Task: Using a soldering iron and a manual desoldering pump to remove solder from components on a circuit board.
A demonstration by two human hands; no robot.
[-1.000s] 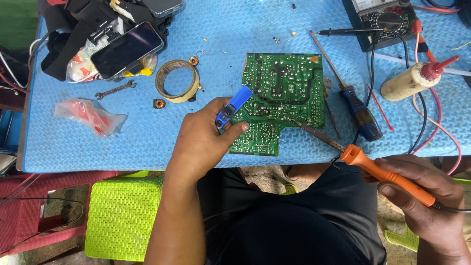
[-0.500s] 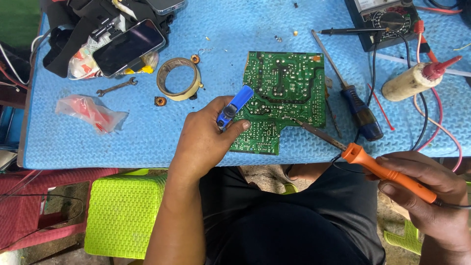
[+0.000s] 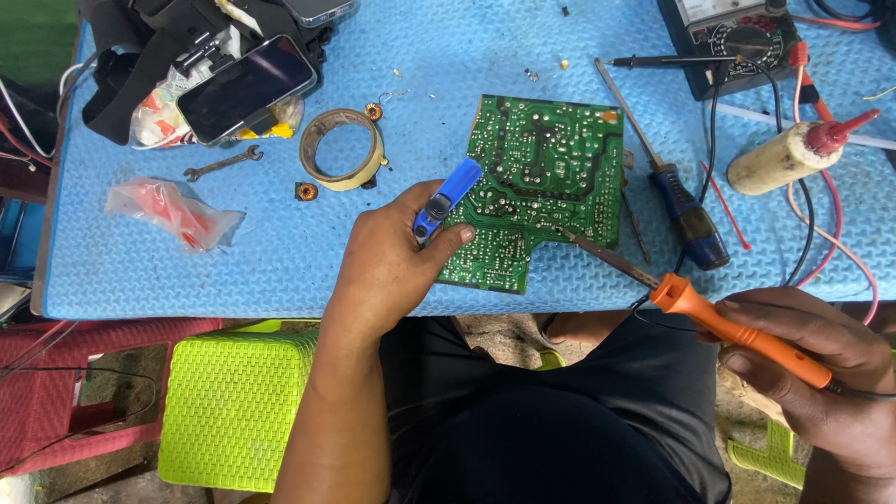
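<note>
A green circuit board (image 3: 541, 177) lies solder side up on the blue mat (image 3: 280, 261). My left hand (image 3: 387, 266) grips a small blue tool (image 3: 446, 199) at the board's left edge, thumb resting on the board's lower corner. My right hand (image 3: 821, 373) holds an orange-handled soldering iron (image 3: 737, 331) at the lower right. Its dark tip (image 3: 597, 254) reaches the board's lower right edge.
A blue-handled screwdriver (image 3: 686, 215), a multimeter (image 3: 737, 37) with probe and leads, and a glue bottle (image 3: 793, 149) lie right of the board. A tape roll (image 3: 341, 149), small wrench (image 3: 222, 163), phone (image 3: 245, 89) and red plastic bag (image 3: 173, 210) lie left. A green stool (image 3: 233, 411) stands below.
Both hands and the iron keep nearly the same pose; the view has shifted very slightly. The iron's tip stays at the board's lower right edge.
</note>
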